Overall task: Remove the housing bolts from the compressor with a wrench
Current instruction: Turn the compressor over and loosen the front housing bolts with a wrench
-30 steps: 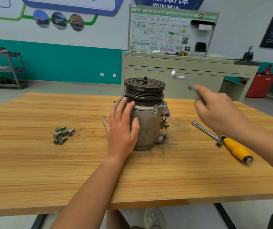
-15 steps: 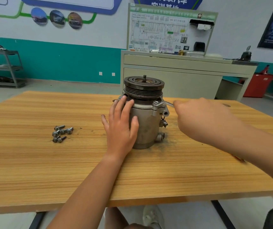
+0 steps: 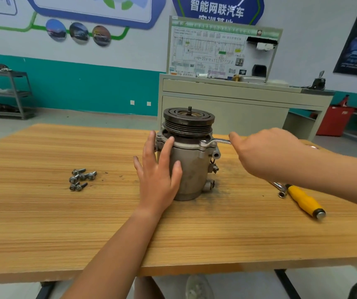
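Right hand [image 3: 266, 154] grips ring wrench [image 3: 214, 142] on housing bolt | left hand [image 3: 159, 169] flat, bracing compressor [image 3: 191, 169] | tip: keep ring seated square

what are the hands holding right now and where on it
The right hand grips the wrench by its handle end; the left hand presses flat against the compressor.

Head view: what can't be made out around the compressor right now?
1. Wrench handle: hidden inside the right hand; only the ring end shows.
2. Whatever the ring end sits on: covered by the wrench.
3. Compressor far side: faces away; left hand covers part of the near wall.
4. Loose bolts: small, overlapping; count unsure.
5. Yellow-handled driver: shaft partly behind the right forearm.
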